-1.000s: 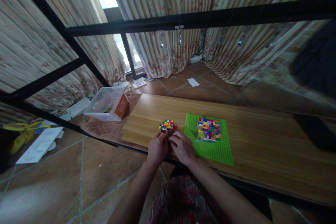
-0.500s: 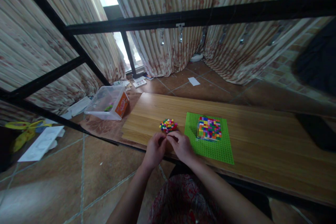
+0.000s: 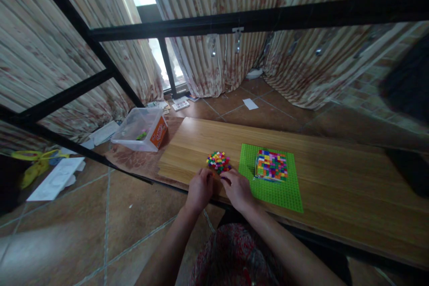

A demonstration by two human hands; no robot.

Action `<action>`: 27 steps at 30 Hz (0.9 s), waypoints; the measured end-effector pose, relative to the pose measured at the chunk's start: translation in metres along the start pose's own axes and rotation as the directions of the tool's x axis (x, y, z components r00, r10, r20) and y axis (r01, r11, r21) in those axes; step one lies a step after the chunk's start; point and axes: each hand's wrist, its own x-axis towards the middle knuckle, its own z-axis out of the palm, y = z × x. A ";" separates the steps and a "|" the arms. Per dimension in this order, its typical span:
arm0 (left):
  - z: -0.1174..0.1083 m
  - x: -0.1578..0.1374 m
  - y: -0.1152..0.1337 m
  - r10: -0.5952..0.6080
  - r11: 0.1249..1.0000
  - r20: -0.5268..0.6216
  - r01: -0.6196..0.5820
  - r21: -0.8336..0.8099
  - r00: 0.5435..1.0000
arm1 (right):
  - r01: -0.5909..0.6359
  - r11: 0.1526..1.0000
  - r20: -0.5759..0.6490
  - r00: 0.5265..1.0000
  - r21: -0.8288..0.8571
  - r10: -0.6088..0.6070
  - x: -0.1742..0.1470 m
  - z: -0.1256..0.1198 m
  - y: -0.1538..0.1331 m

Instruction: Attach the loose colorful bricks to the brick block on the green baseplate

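Both of my hands rest at the near edge of the wooden board, just below a loose pile of small colourful building bricks (image 3: 217,160). My left hand (image 3: 200,187) is closed, thumb and fingers pressed together; whatever they hold is hidden. My right hand (image 3: 238,188) pinches a tiny dark bluish building brick at its fingertips, close to the pile. A small gap separates the two hands. Right of my right hand lies a green studded baseplate (image 3: 275,199), bearing a block of many-coloured bricks (image 3: 272,165) built up into a rectangle.
The wooden board (image 3: 338,178) spans the bench. At its left end stands a clear plastic box (image 3: 134,145) with an orange label and a few green pieces inside. A black bar (image 3: 187,27) crosses in front of the curtains. A dark flat object (image 3: 407,170) lies at right.
My hands, which met at the fingertips, have moved slightly apart. My right hand has shifted right, and a dark brick shows at its fingertips. The view has moved a little.
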 end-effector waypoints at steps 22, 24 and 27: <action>-0.003 0.052 -0.004 -0.105 0.975 -0.028 0.109 0.195 0.994 | 0.111 0.987 -0.042 0.992 -0.119 -0.116 -0.006 -0.003 0.002; -0.002 0.052 -0.005 -0.118 0.974 -0.031 0.121 0.192 0.993 | 0.108 0.987 -0.044 0.993 -0.119 -0.114 -0.006 -0.003 0.002; -0.003 0.048 -0.007 -0.139 0.971 -0.037 0.143 0.193 0.990 | 0.101 0.988 -0.047 0.993 -0.115 -0.107 -0.006 -0.003 0.001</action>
